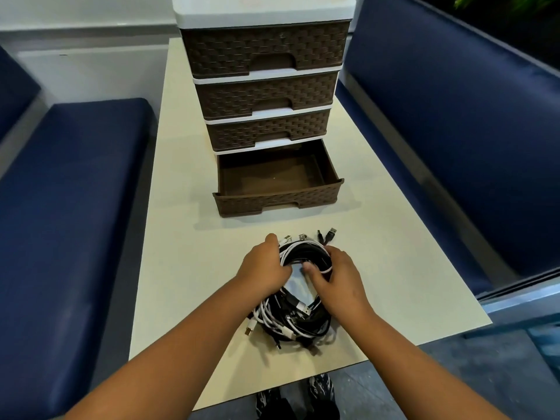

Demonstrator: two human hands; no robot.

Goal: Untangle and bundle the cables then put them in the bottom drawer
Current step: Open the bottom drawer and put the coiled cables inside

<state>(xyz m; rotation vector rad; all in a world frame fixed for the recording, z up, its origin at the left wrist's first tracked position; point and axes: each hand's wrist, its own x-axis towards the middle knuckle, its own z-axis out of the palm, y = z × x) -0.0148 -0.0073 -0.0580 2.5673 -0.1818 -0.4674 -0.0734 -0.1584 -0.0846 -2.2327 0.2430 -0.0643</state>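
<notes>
Both hands hold one coil of black and white cables (304, 253) above the middle of the surface (378, 268). The left hand (263, 268) grips its left side, and the right hand (339, 277) grips its right side. A second heap of cables (291, 322) lies near the near edge. The bottom drawer (277, 183) of the drawer unit (263, 86) stands pulled open at the far end.

Both hands grip a coiled bundle of black and white cables (304, 256) above the cream table (378, 268): the left hand (265, 269) on its left side, the right hand (339, 277) on its right. More cables (291, 322) lie tangled beneath. Beyond them stands a 4-drawer unit (263, 95) with its bottom drawer (277, 198) pulled open.
</notes>
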